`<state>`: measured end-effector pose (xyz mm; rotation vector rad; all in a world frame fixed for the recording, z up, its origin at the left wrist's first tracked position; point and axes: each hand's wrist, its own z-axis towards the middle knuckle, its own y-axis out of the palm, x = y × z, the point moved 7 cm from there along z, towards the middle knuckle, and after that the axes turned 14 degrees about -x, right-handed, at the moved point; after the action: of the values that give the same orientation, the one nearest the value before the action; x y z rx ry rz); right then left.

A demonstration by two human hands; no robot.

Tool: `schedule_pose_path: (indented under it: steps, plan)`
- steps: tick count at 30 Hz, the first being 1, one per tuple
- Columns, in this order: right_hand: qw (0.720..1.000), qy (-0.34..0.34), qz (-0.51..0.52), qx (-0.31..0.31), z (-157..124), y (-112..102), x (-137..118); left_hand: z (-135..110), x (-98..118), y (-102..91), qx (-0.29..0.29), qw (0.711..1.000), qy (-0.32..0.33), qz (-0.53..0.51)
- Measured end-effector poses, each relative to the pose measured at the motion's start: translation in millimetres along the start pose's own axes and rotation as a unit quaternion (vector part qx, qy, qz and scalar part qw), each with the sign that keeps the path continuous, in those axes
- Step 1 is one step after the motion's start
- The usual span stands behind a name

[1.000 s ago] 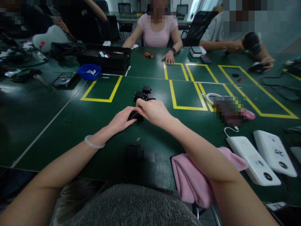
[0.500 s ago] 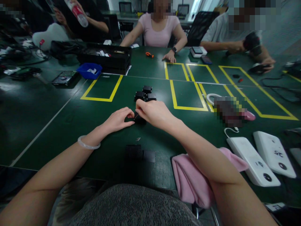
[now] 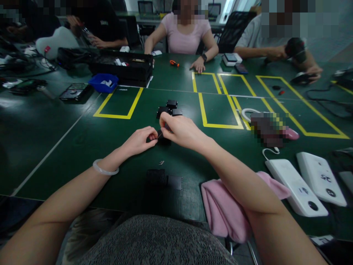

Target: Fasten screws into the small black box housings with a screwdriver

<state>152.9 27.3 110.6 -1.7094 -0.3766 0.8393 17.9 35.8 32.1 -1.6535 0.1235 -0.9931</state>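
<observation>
My left hand (image 3: 140, 140) and my right hand (image 3: 179, 129) meet over the green table (image 3: 82, 140), both pinched round a small black block (image 3: 162, 138) between them. The right fingers curl over its top, and a thin pale sliver shows at its left edge by the left fingertips. Just beyond my hands sits a cluster of similar black blocks (image 3: 168, 108). A few tiny screws (image 3: 161, 162) lie on the table below my hands. Nearer me lie flat black plates (image 3: 163, 180).
A pink cloth (image 3: 220, 209) lies under my right forearm, with white devices (image 3: 298, 187) to its right. Yellow taped rectangles (image 3: 118, 105) mark the table. A blue tray (image 3: 104, 82) and a black box (image 3: 124, 68) stand at the back left. Other people sit across the table.
My left fingers have curled from lying flat over the block into a pinch at its left edge. The block now sits between both hands. A person at the back left lowered a bottle.
</observation>
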Motion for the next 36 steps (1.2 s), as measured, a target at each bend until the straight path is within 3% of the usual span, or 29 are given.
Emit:
schedule_pose_path:
  steps: [15,17,21,24,30,36]
  plan:
    - [0.989,-0.063,0.099,0.086,4,-3,13,-3,0,-8.9,0.01,1.0,-0.009,-0.02]
    - [0.985,-0.076,0.118,0.104,2,-8,16,-3,-1,-8.8,-0.012,1.0,-0.012,-0.015]
    - [0.97,-0.107,0.154,0.158,-4,-20,22,-5,6,9.9,-0.152,0.988,0.015,-0.026]
    - [0.96,-0.125,0.169,0.182,-6,-25,26,-8,16,20.8,-0.205,0.978,0.03,-0.021]
    - [0.958,-0.14,0.172,0.184,-6,-25,25,-11,33,29.6,-0.236,0.97,0.049,0.042]
    - [0.971,-0.093,0.157,0.155,-9,-26,22,-14,36,31.4,-0.229,0.97,0.055,0.066]
